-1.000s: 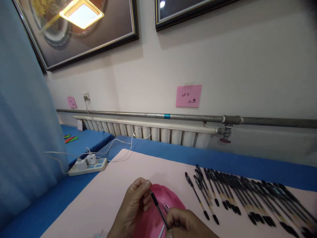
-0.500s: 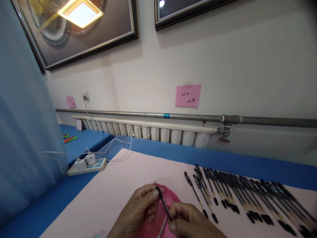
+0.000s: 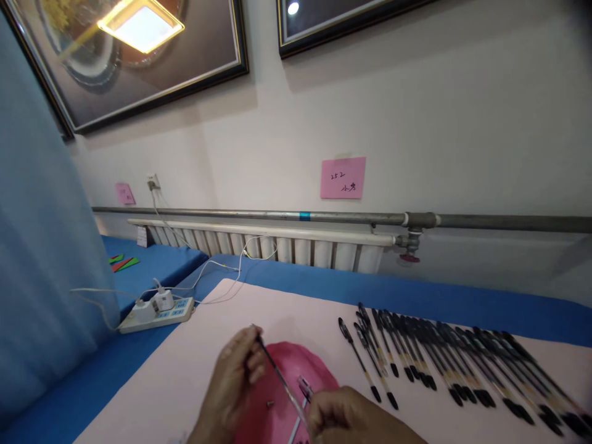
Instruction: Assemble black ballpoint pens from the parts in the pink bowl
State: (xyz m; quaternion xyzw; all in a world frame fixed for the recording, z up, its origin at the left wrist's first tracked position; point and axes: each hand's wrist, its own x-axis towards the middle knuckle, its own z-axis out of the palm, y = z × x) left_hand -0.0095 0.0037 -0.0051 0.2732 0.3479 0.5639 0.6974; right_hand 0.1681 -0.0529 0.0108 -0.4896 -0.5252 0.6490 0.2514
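Observation:
My left hand (image 3: 234, 379), slightly blurred, has its thumb and fingers closed at the dark upper end of a slim pen (image 3: 280, 375). The pen slants down to the right, dark above and clear lower down. My right hand (image 3: 349, 416) is closed around its lower end, hiding that end. Beneath both hands lies a pink dish (image 3: 319, 361). Inside it are a small metallic piece (image 3: 270, 404), a thin white stick (image 3: 295, 430) and a clear piece with a dark inside (image 3: 304, 386).
Several black-capped pens (image 3: 444, 351) lie in a slanting row on the pink sheet (image 3: 194, 364), right of the dish. A white power strip (image 3: 160, 317) with plugs and cables sits on the blue table surface (image 3: 65, 382) at left. Behind are a radiator (image 3: 296, 250) and pipe (image 3: 259, 214).
My left hand has moved left and slightly up, away from my right hand. A longer stretch of the pen shows between them, and more of the dish's contents are visible. The view has shifted slightly.

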